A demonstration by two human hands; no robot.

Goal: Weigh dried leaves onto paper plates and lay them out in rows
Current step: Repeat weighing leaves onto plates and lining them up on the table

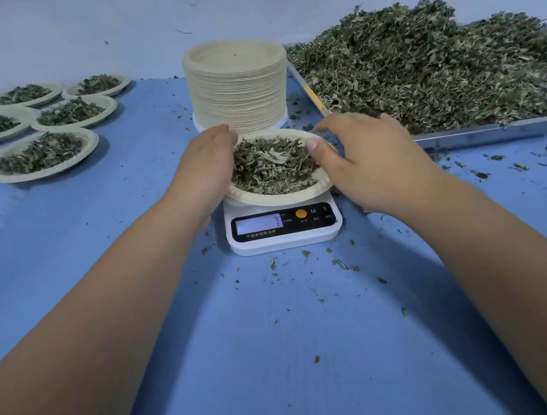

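Note:
A paper plate (278, 198) filled with dried leaves (272, 167) sits on a small white digital scale (283, 228) at the centre of the blue table. My left hand (207, 167) holds the plate's left rim, fingers curled around its edge. My right hand (368, 161) grips the right rim, thumb on top of the rim by the leaves. Whether the plate still rests on the scale or is slightly lifted is unclear. The scale's display is lit.
A tall stack of empty paper plates (238, 87) stands just behind the scale. A metal tray (493, 130) heaped with dried leaves (430, 64) fills the right. Several filled plates (43, 154) lie in rows at the left. Leaf crumbs are scattered on the table.

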